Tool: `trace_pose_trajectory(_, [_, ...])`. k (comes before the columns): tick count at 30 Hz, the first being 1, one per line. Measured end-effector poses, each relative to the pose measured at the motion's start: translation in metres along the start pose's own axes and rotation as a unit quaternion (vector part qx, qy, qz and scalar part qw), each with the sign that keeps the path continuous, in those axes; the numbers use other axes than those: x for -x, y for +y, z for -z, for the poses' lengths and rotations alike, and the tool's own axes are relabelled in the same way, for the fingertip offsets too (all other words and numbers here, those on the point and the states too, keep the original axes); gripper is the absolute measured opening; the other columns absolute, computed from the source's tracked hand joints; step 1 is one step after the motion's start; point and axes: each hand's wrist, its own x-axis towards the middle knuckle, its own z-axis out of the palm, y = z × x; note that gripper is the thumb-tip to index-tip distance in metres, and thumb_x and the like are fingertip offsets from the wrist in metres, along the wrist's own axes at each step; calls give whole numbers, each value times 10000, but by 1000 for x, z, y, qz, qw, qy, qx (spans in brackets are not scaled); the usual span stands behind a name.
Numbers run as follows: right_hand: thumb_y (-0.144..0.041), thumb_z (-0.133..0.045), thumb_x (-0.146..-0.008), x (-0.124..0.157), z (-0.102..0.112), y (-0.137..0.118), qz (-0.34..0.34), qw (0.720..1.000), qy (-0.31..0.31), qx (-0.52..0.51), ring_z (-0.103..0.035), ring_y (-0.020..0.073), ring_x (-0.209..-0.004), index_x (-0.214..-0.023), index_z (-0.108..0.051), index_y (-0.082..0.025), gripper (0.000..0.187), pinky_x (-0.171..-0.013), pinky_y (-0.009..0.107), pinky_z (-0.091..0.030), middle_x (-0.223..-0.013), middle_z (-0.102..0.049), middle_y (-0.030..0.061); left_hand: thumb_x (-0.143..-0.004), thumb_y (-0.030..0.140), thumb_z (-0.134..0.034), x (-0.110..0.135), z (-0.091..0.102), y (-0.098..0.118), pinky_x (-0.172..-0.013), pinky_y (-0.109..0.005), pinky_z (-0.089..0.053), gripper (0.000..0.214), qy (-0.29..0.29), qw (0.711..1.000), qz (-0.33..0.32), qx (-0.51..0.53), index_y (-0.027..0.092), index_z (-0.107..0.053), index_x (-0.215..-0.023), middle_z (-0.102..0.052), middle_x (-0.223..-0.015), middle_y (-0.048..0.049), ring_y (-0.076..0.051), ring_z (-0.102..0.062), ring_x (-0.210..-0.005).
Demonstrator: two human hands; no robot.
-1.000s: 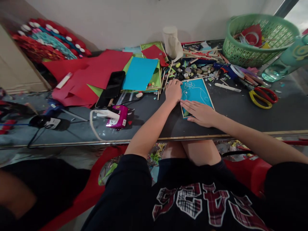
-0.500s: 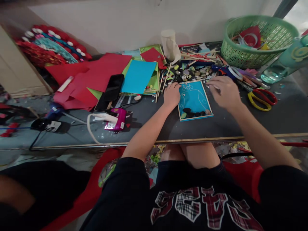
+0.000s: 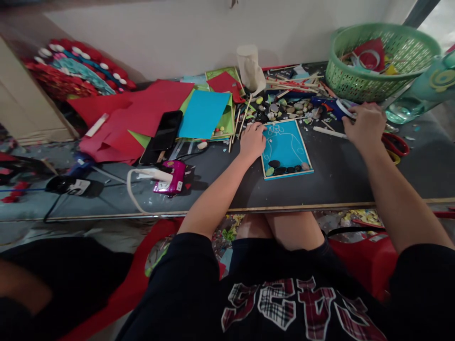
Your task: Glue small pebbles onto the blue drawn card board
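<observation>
My left hand (image 3: 253,141) grips the upper left edge of a small blue framed picture (image 3: 286,144), its fingers bent over the wooden-stick border. Pale lines form a figure on the blue sheet, and several dark pebbles (image 3: 280,170) lie along its bottom. My right hand (image 3: 368,124) is over the tools at the right, thumb apart from the fingers; its fingertips are partly hidden. A white stick (image 3: 330,132) lies left of it. Close by are a white tape roll (image 3: 345,110), a blue glue gun (image 3: 329,103) and red-and-yellow scissors (image 3: 396,146), partly covered by the hand.
Pebbles (image 3: 273,109) and thin sticks (image 3: 295,84) litter the back. A green basket (image 3: 377,87) and a bottle (image 3: 408,102) stand at the right. Leftward lie coloured paper (image 3: 204,113), a phone (image 3: 168,129) and a magenta device (image 3: 172,177). Another person sits at the left.
My right hand has moved right, from beside the picture's upper right corner to over the tools and scissors. The white stick now shows on the table. My left hand stays put.
</observation>
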Motion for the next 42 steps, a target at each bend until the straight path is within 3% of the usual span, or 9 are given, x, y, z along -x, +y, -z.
trace_pose_trajectory(7, [-292, -714, -953, -7, 2, -1, 22, 991, 56, -121, -744, 387, -1185, -1054, -795, -227, 145, -1099, 573, -548, -1182, -815, 163, -993, 94, -460, -2, -9, -6, -1245, -566, -495, 403, 35, 999, -15, -4, 148, -717, -1299, -665, -1488, -174, -359, -591, -1434])
trace_pose_trajectory(11, [-257, -677, -963, 1, -5, -36, 128, 956, 32, -263, -782, 302, -1102, -1105, -689, -250, 143, -1045, 491, -587, -1188, -819, 106, -1100, 361, -422, -4, -19, -14, -1221, -556, -509, 383, 129, 985, -97, 67, 194, -639, -1368, -700, -1427, -180, -350, -623, -1400])
trace_pose_trajectory(15, [-407, -670, -985, 12, -20, -80, 227, 929, -63, -284, -799, 335, -1058, -1112, -718, -240, 216, -1018, 502, -581, -1110, -824, 106, -1109, 641, -302, 1, -19, -9, -1170, -485, -537, 624, 155, 958, -201, 130, 275, -363, -1610, -686, -1467, -157, -298, -669, -1364])
trace_pose_trajectory(18, [-407, -690, -944, 18, -30, -104, 283, 913, -69, -285, -793, 332, -1035, -1098, -761, -254, 228, -888, 435, -589, -1056, -815, 82, -1087, 701, -318, 5, -18, -4, -1096, -431, -569, 758, 153, 948, -230, 156, 332, -90, -1709, -645, -1528, -154, -283, -684, -1345])
trace_pose_trajectory(21, [-383, -664, -925, 22, -38, -117, 337, 896, -61, -284, -774, 305, -946, -987, -790, -255, 190, -756, 366, -542, -919, -797, 56, -1091, 674, -346, 6, -19, -3, -1045, -402, -580, 793, 154, 946, -233, 167, 357, 13, -1723, -639, -1535, -156, -282, -687, -1332])
trace_pose_trajectory(26, [-407, -622, -952, 32, -59, -115, 369, 868, -36, -330, -737, 257, -824, -929, -814, -253, 247, -742, 355, -546, -811, -771, 51, -1090, 642, -372, 4, -22, -8, -1084, -401, -557, 737, 187, 936, -255, 152, 387, -79, -1717, -654, -1502, -133, -273, -683, -1308])
trace_pose_trajectory(31, [-540, -569, -1008, 38, -76, -106, 361, 858, -16, -364, -750, 268, -851, -910, -831, -259, 397, -830, 395, -604, -793, -772, 68, -1059, 692, -372, 2, -23, -13, -1175, -462, -523, 682, 215, 930, -279, 105, 336, -371, -1642, -676, -1464, -136, -303, -652, -1377])
trace_pose_trajectory(35, [-660, -548, -1006, 41, -75, -110, 331, 862, -7, -384, -700, 250, -759, -857, -763, -225, 508, -764, 386, -588, -781, -748, 85, -1084, 635, -386, -1, -18, -17, -1175, -472, -529, 566, 213, 934, -273, 85, 325, -573, -1520, -682, -1470, -120, -296, -652, -1383])
trace_pose_trajectory(42, [-635, -517, -1032, 43, -70, -116, 319, 841, -40, -434, -650, 205, -709, -829, -659, -226, 478, -747, 343, -554, -772, -725, 62, -1122, 519, -426, 2, -16, -12, -1162, -468, -548, 445, 241, 932, -254, 91, 272, -701, -1370, -757, -1333, -106, -256, -709, -1285])
